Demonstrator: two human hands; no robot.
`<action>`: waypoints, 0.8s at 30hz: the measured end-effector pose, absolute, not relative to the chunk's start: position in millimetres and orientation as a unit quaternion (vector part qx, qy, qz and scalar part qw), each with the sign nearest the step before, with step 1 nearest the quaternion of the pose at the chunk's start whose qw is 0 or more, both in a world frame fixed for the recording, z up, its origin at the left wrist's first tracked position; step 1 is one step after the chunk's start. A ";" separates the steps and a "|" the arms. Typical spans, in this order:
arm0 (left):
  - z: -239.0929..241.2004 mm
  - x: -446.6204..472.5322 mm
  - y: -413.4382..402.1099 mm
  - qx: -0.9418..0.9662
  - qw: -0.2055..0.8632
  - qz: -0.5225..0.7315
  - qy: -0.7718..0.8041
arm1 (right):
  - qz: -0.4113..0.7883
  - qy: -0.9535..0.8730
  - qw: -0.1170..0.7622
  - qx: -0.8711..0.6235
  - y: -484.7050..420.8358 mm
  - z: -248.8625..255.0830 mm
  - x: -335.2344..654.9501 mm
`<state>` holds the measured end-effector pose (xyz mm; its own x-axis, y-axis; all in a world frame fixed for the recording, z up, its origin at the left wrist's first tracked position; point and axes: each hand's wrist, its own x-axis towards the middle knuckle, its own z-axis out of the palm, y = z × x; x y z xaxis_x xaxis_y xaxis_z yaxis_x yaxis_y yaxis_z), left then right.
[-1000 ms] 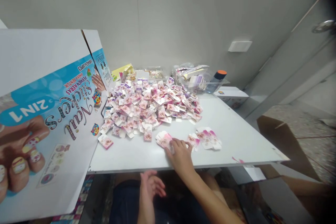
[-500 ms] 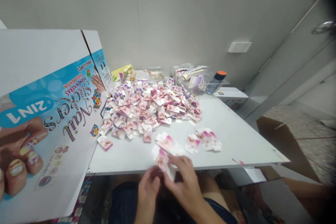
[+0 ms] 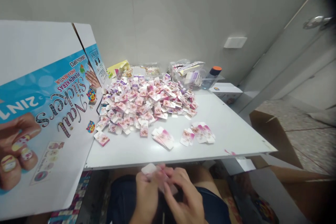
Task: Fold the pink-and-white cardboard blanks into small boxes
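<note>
The left hand [image 3: 147, 192] and right hand [image 3: 187, 192] grip a paper box [image 3: 149, 168] just off the counter [image 3: 123, 156]. Pinching too hard could crease it.

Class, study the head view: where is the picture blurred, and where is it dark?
Head view, bottom centre: the left hand, right hand and the card between them look soft and smeared; head view, top right corner: blackness hides detail; head view, beneath the table: dim shade.
</note>
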<state>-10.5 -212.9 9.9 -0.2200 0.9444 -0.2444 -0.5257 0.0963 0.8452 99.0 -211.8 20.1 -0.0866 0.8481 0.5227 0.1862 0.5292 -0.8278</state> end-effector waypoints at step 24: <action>55.0 1.5 -218.6 0.009 0.652 0.634 0.416 | 0.220 -0.801 0.420 -0.366 -210.4 38.4 108.6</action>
